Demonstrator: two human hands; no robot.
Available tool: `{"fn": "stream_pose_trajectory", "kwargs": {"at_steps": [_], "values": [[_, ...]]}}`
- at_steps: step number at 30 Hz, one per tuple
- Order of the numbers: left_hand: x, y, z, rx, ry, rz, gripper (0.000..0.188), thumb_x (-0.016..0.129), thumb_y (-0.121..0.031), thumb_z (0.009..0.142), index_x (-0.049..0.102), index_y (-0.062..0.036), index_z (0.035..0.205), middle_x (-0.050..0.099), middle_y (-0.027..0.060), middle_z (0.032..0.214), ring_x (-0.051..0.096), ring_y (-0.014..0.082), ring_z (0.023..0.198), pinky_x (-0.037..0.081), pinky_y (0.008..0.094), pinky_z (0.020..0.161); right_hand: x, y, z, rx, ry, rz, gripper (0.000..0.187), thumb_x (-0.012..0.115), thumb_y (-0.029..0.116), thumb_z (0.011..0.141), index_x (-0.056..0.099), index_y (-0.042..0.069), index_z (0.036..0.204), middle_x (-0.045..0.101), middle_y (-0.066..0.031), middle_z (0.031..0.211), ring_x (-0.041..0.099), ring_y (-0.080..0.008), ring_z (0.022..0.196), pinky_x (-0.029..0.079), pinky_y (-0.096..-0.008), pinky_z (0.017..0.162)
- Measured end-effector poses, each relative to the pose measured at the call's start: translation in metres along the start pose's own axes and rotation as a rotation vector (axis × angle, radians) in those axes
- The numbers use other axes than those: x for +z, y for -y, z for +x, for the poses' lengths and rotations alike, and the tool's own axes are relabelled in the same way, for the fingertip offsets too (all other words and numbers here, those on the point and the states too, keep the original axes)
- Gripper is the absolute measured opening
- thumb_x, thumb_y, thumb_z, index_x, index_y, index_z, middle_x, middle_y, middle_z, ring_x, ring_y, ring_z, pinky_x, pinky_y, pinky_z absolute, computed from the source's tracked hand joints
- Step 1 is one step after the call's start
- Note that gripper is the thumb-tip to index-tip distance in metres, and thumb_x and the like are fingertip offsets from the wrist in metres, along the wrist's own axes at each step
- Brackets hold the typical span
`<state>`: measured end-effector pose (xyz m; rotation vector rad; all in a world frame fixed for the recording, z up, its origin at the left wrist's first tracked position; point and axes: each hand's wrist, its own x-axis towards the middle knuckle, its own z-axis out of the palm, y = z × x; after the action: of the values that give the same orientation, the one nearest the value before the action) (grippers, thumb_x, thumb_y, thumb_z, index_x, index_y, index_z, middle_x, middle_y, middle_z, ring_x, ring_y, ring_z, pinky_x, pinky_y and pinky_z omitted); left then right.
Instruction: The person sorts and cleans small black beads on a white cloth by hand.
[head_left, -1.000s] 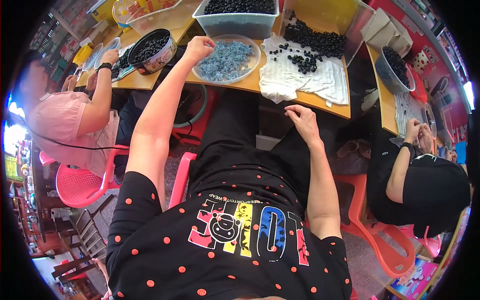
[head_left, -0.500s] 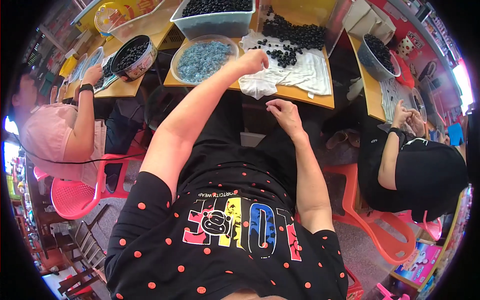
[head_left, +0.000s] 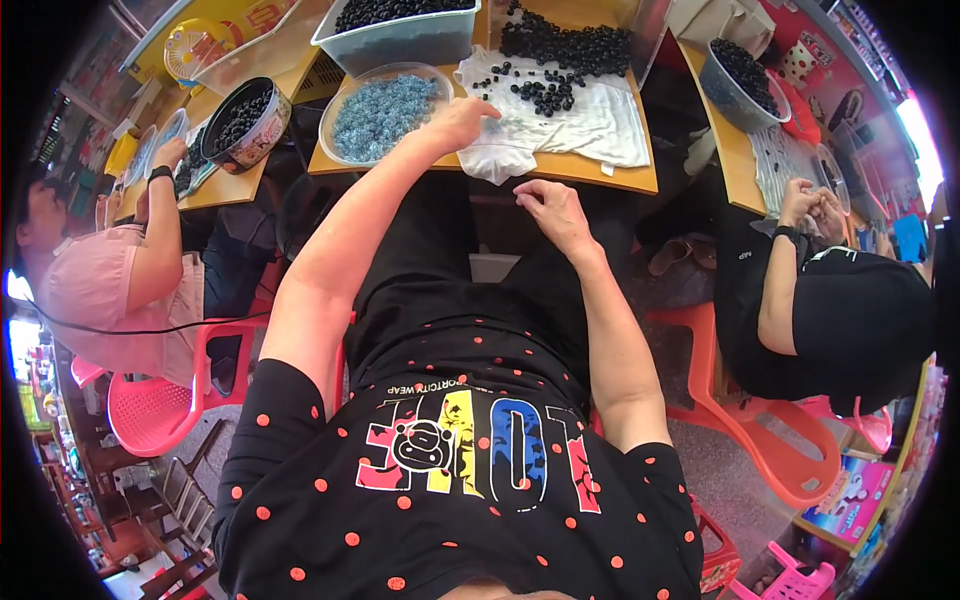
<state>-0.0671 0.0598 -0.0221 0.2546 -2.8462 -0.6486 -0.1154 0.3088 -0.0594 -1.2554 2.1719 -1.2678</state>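
Observation:
My left hand (head_left: 465,122) is over the left part of a white cloth (head_left: 595,135), beside a round clear bowl (head_left: 330,150) of small translucent blue pieces (head_left: 385,115). Its fingers are bent together toward the cloth; anything between them is hidden. In front of the table edge my right hand (head_left: 558,215) is raised above my lap, thumb and fingers pinched together. Whatever it holds is too small to make out. Loose black beads (head_left: 548,92) are scattered on the cloth, and a larger heap of black beads (head_left: 565,45) lies behind them.
A rectangular bin (head_left: 400,35) of black beads stands behind the bowl. At the left sits a person in pink (head_left: 105,280), near a round tub (head_left: 240,160) of black beads. To the right, a person in black (head_left: 840,290) works near another container (head_left: 735,105) of black beads.
My left hand has moved down and back, away from the loose black beads toward the cloth's near left part. My right hand stays pinched below the table edge. The whole view has shifted slightly.

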Motion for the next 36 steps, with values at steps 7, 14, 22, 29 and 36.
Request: {"fn": "stream_pose_trajectory", "kwargs": {"at_steps": [7, 14, 22, 29, 36], "values": [[-0.004, 0.001, -0.007, 0.012, 0.016, 0.026, 0.042, 0.048, 0.009, 0.074, 0.073, -0.0025, 0.105, 0.070, 0.0214, 0.106, 0.065, 0.0356, 0.108, 0.049, 0.0405, 0.096, -0.001, 0.001, -0.001, 0.018, 0.001, -0.009, 0.021, 0.065, 0.016, 0.087, 0.073, 0.004, 0.103, 0.072, -0.0176, 0.095, 0.070, -0.0315, 0.089, 0.053, -0.0369, 0.081], [0.008, -0.016, -0.009, 0.090, -0.009, 0.038, 0.049, 0.043, 0.012, 0.076, 0.074, -0.0080, 0.109, 0.055, 0.0228, 0.137, 0.052, 0.0371, 0.128, 0.040, 0.0390, 0.109, 0.000, 0.002, -0.001, 0.013, 0.008, -0.009, 0.021, 0.066, 0.015, 0.087, 0.073, 0.004, 0.102, 0.072, -0.0174, 0.094, 0.070, -0.0316, 0.090, 0.053, -0.0374, 0.081], [0.002, -0.009, -0.010, 0.089, -0.035, 0.029, 0.048, 0.043, 0.011, 0.079, 0.074, -0.0100, 0.108, 0.059, 0.0229, 0.132, 0.055, 0.0385, 0.125, 0.043, 0.0397, 0.106, -0.007, 0.002, 0.001, -0.017, -0.078, -0.009, 0.021, 0.063, 0.013, 0.090, 0.072, 0.001, 0.105, 0.074, -0.0136, 0.090, 0.072, -0.0213, 0.085, 0.054, -0.0303, 0.077], [0.010, -0.007, -0.008, 0.167, 0.033, 0.113, 0.058, 0.043, 0.011, 0.081, 0.056, -0.0054, 0.135, 0.053, 0.0164, 0.142, 0.046, 0.0372, 0.134, 0.039, 0.0411, 0.110, -0.015, 0.018, -0.006, 0.038, -0.221, 0.085, 0.020, 0.063, 0.010, 0.093, 0.072, 0.000, 0.108, 0.076, -0.0098, 0.090, 0.071, -0.0117, 0.084, 0.052, -0.0248, 0.075], [0.002, -0.009, -0.026, 0.211, 0.093, 0.127, 0.048, 0.044, 0.010, 0.080, 0.066, -0.0044, 0.121, 0.055, 0.0119, 0.142, 0.044, 0.0344, 0.137, 0.035, 0.0445, 0.112, -0.017, 0.025, -0.005, 0.123, -0.228, 0.171, 0.020, 0.064, 0.012, 0.094, 0.072, -0.001, 0.108, 0.075, -0.0077, 0.090, 0.068, -0.0091, 0.085, 0.052, -0.0242, 0.078]]}}
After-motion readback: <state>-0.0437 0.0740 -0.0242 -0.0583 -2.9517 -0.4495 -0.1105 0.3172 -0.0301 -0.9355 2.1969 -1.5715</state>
